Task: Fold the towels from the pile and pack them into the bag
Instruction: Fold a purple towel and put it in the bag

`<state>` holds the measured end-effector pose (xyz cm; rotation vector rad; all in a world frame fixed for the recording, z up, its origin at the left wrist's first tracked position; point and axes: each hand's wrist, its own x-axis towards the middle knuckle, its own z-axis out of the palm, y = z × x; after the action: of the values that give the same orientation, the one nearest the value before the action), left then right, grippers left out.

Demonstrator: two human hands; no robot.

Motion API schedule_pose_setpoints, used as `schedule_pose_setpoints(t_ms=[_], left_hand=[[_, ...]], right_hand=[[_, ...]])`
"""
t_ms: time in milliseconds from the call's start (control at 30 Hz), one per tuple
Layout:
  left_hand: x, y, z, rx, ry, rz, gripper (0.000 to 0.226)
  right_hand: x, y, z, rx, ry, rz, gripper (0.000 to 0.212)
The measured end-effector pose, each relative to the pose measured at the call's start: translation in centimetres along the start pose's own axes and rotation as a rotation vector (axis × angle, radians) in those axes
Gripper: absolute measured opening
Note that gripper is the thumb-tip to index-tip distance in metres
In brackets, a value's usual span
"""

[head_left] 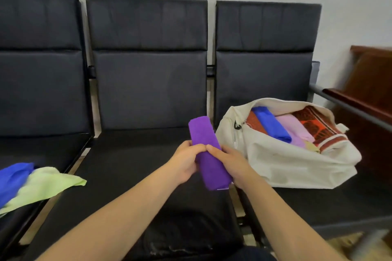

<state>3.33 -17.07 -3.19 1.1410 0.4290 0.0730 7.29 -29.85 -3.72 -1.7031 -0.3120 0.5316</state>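
A purple towel (206, 150), folded into a long narrow strip, is held over the middle seat. My left hand (186, 162) grips its left side and my right hand (232, 165) grips its right side, fingertips meeting on top. A cream canvas bag (297, 165) lies open on the right seat. Inside it are a blue towel (271, 126), a pink towel (297, 128) and a red patterned towel (318, 125). On the left seat lies the pile: a blue towel (12, 178) and a light green towel (42, 186), both unfolded.
Three joined black padded chairs (148, 82) stand against a white wall. A dark wooden piece of furniture (369, 91) stands at the right, behind a grey metal armrest (347, 108).
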Motion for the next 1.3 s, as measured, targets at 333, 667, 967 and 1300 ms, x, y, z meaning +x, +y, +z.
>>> schedule_pose_setpoints(t_ms=[333, 667, 967, 1300], left_hand=[[4.9, 4.7, 13.7, 0.658, -0.033, 0.412, 0.045], [13.8, 4.0, 20.6, 2.075, -0.167, 0.845, 0.04], [16.4, 4.8, 24.7, 2.354, 0.122, 1.288, 0.027], [15.7, 5.3, 24.1, 2.16, 0.163, 1.295, 0.034]], right_hand=[[1.0, -4.0, -15.4, 0.086, 0.314, -0.238, 0.026], [4.6, -0.7, -28.8, -0.338, 0.236, 0.02, 0.031], [8.8, -0.2, -29.2, -0.288, 0.298, -0.092, 0.027], [11.7, -0.5, -27.3, -0.813, 0.335, -0.126, 0.038]])
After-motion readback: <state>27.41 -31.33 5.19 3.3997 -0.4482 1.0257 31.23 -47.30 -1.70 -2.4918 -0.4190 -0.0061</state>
